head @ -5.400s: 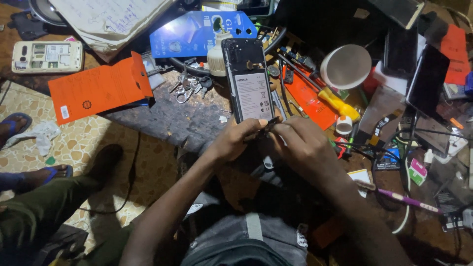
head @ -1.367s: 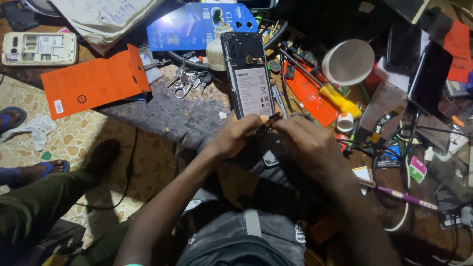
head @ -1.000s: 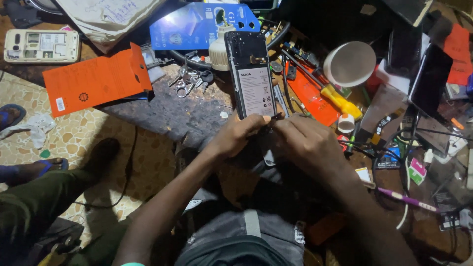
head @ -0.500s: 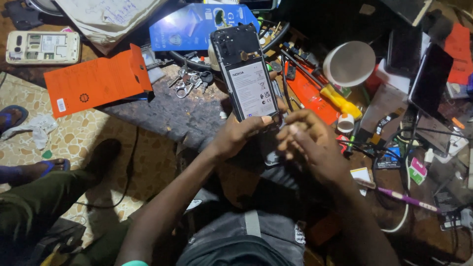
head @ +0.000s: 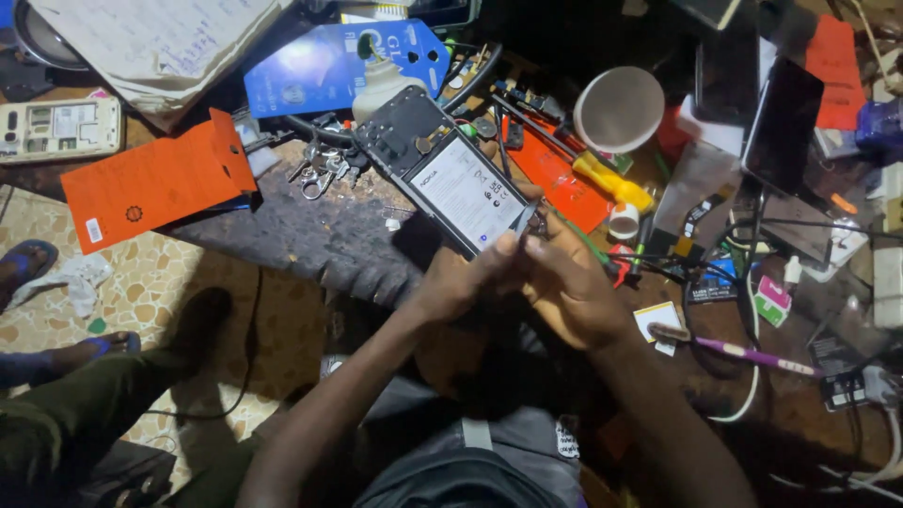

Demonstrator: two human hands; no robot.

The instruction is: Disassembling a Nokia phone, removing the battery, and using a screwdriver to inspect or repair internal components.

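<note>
Opened phone (head: 450, 177), back cover already off, battery and board exposed, lying tilted on the worktop (head: 292, 235) just ahead of my hands. My left hand (head: 461, 282) pinches its near edge; my right hand (head: 569, 287) is pressed against the left, fingers closed on a thin tool whose tip I can't make out, at the phone's lower corner. Battery seated, nothing lifted out. Yellow-handled screwdriver (head: 611, 181) lies unused ahead of my right hand.
</note>
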